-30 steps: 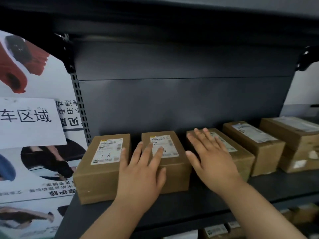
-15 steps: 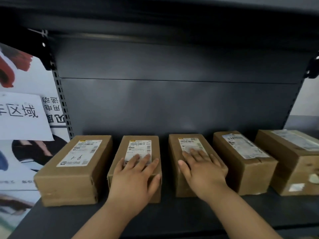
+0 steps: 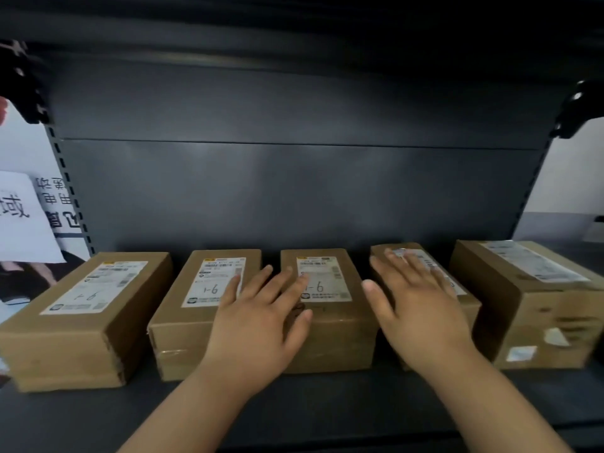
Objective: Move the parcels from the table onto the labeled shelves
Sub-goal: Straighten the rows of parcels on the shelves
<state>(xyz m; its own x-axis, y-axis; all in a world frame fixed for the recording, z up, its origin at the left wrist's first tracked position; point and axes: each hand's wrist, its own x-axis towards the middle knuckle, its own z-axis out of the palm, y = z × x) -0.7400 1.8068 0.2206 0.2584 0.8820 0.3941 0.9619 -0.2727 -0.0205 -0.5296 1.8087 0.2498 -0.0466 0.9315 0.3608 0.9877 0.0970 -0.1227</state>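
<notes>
Several brown cardboard parcels with white shipping labels stand in a row on a dark grey shelf [image 3: 327, 407]. My left hand [image 3: 261, 318] lies flat with straight, spread fingers across the gap between the second parcel [image 3: 192, 308] and the third parcel [image 3: 330, 331], both marked 9-1. My right hand [image 3: 415, 305] rests flat on top of the fourth parcel [image 3: 470, 305], covering most of its label. The first parcel [image 3: 81, 308] at the left and the fifth parcel [image 3: 536, 308] at the right are untouched.
The shelf's dark back panel [image 3: 294, 191] rises behind the parcels, and an upper shelf overhangs them. A perforated upright [image 3: 68, 191] and white posters with printed characters [image 3: 23, 217] stand at the left. Bare shelf surface runs in front of the boxes.
Both hands have shifted one parcel to the right: the left from the second parcel toward the third, the right from the third onto the fourth. The view has moved right and closer.
</notes>
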